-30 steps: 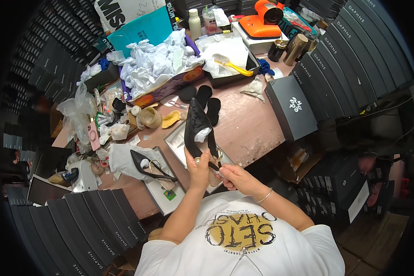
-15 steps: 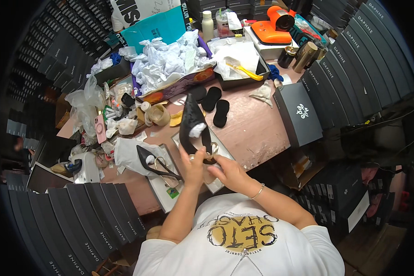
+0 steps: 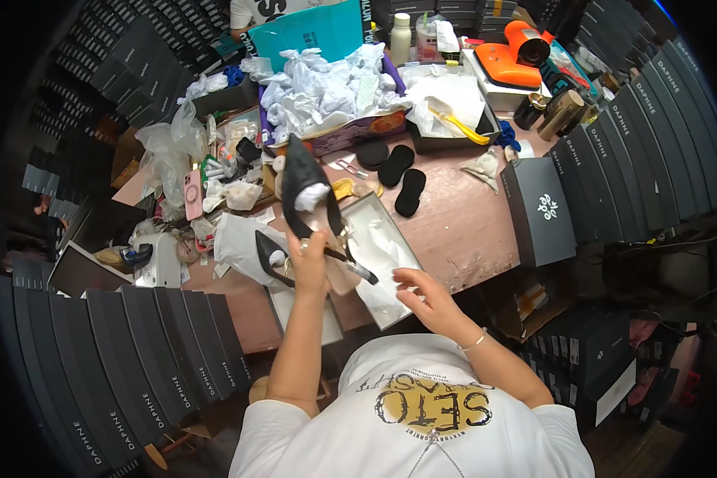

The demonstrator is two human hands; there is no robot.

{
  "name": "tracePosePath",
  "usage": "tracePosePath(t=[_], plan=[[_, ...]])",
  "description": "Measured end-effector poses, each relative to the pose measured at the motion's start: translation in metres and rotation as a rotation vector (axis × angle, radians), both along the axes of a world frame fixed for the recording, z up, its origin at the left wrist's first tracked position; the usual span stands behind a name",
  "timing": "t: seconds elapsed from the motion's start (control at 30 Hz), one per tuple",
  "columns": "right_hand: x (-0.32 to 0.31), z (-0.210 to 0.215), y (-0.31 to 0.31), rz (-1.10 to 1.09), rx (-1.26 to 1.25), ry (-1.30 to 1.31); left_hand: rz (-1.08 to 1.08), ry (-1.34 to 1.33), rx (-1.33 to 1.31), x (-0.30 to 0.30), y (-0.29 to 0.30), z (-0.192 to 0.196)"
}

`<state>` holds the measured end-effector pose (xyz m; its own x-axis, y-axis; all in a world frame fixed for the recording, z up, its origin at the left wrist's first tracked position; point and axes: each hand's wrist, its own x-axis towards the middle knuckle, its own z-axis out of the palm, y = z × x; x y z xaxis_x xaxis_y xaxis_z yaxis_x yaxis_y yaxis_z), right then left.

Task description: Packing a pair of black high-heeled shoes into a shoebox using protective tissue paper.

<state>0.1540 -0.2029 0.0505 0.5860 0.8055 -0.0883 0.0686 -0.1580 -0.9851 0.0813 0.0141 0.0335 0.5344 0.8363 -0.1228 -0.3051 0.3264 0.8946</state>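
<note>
My left hand (image 3: 309, 261) is closed around a black pointed slingback shoe (image 3: 299, 167), its toe aimed away from me and white paper stuffed in the toe. The heel end sticks out to the right of my fingers. Its mate, another black pointed shoe (image 3: 266, 248), lies to the left on white tissue paper (image 3: 233, 245), partly hidden by my left forearm. My right hand (image 3: 429, 301) is off the shoe with fingers apart, holding nothing. Between my hands and beyond them lies an open shoebox tray (image 3: 407, 248) lined with white paper.
Crumpled white paper fills a purple box (image 3: 327, 142) at the back. Black insole-shaped pads (image 3: 409, 193) lie on the pink table (image 3: 466, 235). A dark grey shoebox (image 3: 540, 211) stands at the right edge. Stacked shoeboxes (image 3: 163, 370) flank both sides. An orange device (image 3: 508, 65) sits behind.
My right hand has let go of the shoe's strap area and moved right. My left hand keeps the shoe, now turned with its heel pointing right. The whole view has shifted.
</note>
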Motion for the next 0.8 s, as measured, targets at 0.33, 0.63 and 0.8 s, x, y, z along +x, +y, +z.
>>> tracePosePath(t=[0.33, 0.63, 0.8], plan=[[-0.003, 0.001, 0.023, 0.201, 0.007, 0.735, -0.138, -0.007, -0.046, 0.008, -0.048, -0.012], [-0.043, -0.012, -0.019, 0.270, -0.127, 0.543, 0.364, 0.199, -0.273, 0.015, 0.038, -0.079], [0.000, -0.006, -0.009, -0.067, 0.055, 0.496, -0.121, 0.056, -0.089, 0.004, 0.020, -0.010]])
